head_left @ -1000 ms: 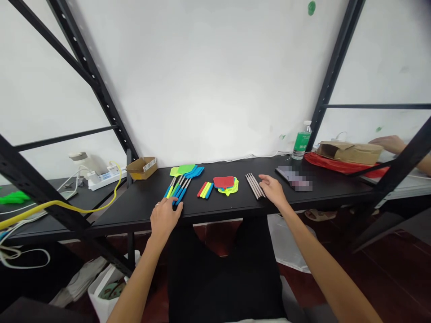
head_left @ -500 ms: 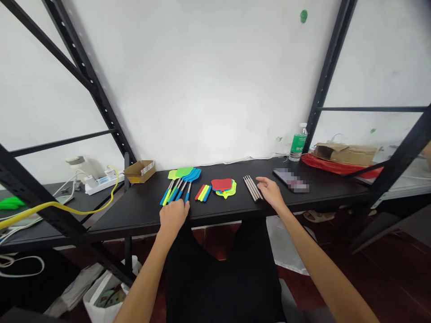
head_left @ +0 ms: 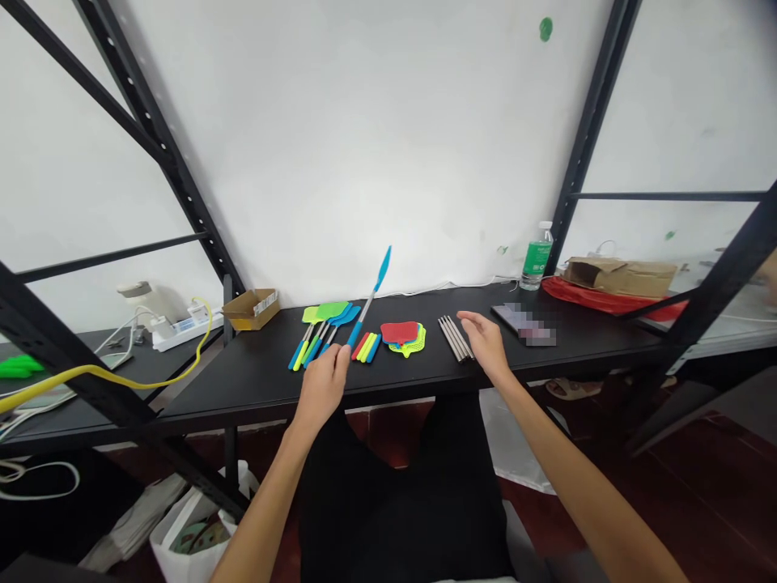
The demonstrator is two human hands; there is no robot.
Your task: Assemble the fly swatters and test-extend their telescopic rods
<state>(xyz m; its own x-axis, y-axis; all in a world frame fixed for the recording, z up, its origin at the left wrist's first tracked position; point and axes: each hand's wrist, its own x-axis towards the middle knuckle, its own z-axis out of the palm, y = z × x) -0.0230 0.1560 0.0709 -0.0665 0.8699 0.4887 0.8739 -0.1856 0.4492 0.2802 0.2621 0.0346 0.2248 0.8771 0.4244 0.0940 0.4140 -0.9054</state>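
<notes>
My left hand point(head_left: 326, 380) grips the blue handle of a fly swatter point(head_left: 368, 304), lifted and tilted up to the right, its blue head seen edge-on. Left of it, several assembled fly swatters point(head_left: 314, 340) with green and blue heads lie in a fanned row on the black table. Loose red, yellow and blue handles point(head_left: 367, 348) lie beside the raised swatter. Farther right is a stack of swatter heads point(head_left: 401, 333), red on top. My right hand point(head_left: 484, 340) is open, fingers stretched out, just right of several metal rods point(head_left: 455, 338).
A small cardboard box point(head_left: 251, 309) stands at the table's back left. A phone point(head_left: 523, 324) and a water bottle point(head_left: 537, 256) are at the right. Black shelf posts point(head_left: 586, 146) rise on both sides. A yellow cable point(head_left: 139, 377) crosses the left side.
My left hand has taken a blue fly swatter from the row's right end and raised it up and rightward. My right hand has stayed beside the metal rods.
</notes>
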